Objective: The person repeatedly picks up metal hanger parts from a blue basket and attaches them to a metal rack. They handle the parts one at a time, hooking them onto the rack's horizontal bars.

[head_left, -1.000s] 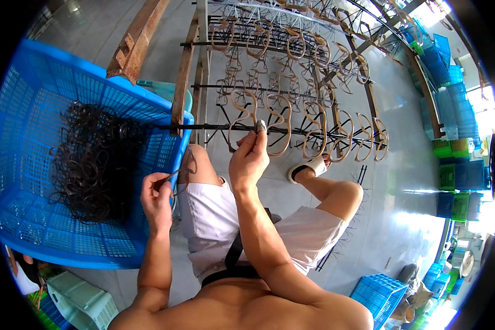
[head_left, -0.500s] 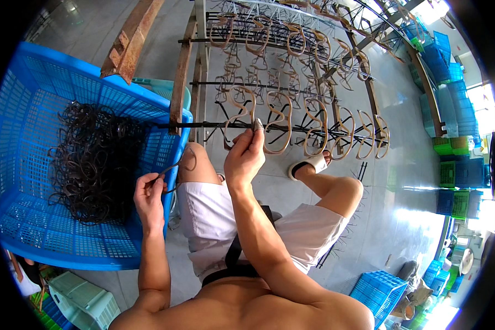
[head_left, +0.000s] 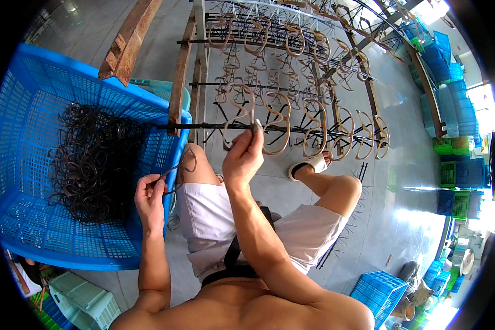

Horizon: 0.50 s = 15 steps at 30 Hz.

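In the head view, had a pale brown spectacle frame pinched between thumb and fingertips of the right hand, right beside the black rod. Could not tell from this angle whether fully seated on the prongs or only resting against them. Seemed best done with a light pinch near the middle, so as not to flex the thin rims. Called for easing straight along the prongs, with both loops even, and for sparing the second frame, just to the right on the rod, any knock or snag.

Also held a dark brown frame by one end between thumb and fingertips of the left hand, near the right rim of the blue basket. Probably needed a clear path there, away from the dark heap tangled inside the basket.

As for pose, had the right forearm reaching up the picture on a leftward slant, with wrist fairly straight and a silvery cover on one fingertip. Had the left forearm nearly vertical in the picture, with fingers curled in and the dark brown frame jutting forward and rightward. Left neither hand empty, and well apart from the other.
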Available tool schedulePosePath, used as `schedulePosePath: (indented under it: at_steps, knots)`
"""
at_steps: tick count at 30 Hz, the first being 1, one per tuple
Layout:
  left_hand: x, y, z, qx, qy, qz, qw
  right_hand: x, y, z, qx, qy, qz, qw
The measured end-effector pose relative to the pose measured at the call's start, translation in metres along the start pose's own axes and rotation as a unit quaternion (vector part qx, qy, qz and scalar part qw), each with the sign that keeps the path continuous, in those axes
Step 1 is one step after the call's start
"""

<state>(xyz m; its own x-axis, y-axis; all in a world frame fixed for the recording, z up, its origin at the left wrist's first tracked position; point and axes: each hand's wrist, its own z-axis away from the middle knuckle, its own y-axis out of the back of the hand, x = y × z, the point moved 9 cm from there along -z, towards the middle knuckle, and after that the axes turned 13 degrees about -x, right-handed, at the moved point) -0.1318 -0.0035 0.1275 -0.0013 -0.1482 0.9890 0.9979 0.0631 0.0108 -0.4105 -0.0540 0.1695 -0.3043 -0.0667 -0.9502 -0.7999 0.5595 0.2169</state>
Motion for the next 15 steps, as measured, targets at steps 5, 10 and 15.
schedulePosePath:
  at_steps: [5,10,15]
  knots:
    - [0.0022,0.0036,0.0032,0.011,0.007,-0.011,1.000,0.0057,-0.0041,-0.0025,-0.035,-0.011,0.058,0.998]
    - [0.0033,0.0038,0.0051,0.007,0.006,-0.018,1.000,0.0076,-0.0025,0.0002,-0.001,0.002,0.010,1.000]
    - [-0.0010,0.0043,0.0040,0.004,0.003,-0.013,1.000,0.0060,-0.0034,-0.0032,-0.032,-0.001,0.011,0.999]
